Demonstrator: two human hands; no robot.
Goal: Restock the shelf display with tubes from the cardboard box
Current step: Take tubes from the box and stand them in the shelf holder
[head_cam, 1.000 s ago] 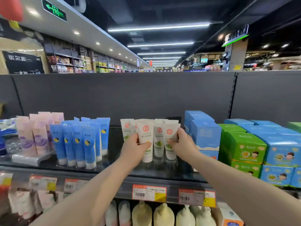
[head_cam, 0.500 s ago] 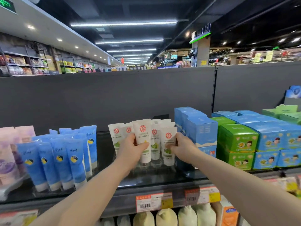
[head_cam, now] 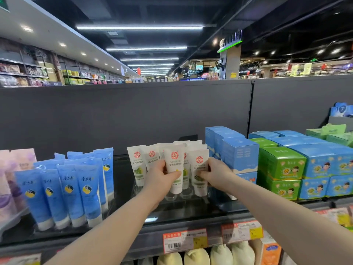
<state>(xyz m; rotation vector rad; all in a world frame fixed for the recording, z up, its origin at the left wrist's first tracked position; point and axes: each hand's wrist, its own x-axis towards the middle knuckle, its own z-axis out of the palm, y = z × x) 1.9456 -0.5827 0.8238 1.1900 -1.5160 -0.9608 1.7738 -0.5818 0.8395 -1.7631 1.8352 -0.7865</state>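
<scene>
Head view: both arms reach to the top shelf (head_cam: 191,224). The left hand (head_cam: 159,177) has thumb and fingers clamped on a white tube (head_cam: 174,169), cap down, held at the front of the white tube cluster (head_cam: 164,155). The right hand (head_cam: 216,175) has its fingers closed on the rightmost white tube (head_cam: 199,169), which stands in the clear tube rack (head_cam: 183,195). Blue tubes (head_cam: 76,188) stand well apart to the left; a blue carton (head_cam: 239,155) sits just beside the right hand. The cardboard box is not in view.

Judgement: step in hand is seating the held tube in a front rack slot. To do it well: keep the tube upright with label forward, let the right hand steady the neighbouring tube, lower the cap straight into the empty slot, and release only once the tube stands unaided.
</scene>
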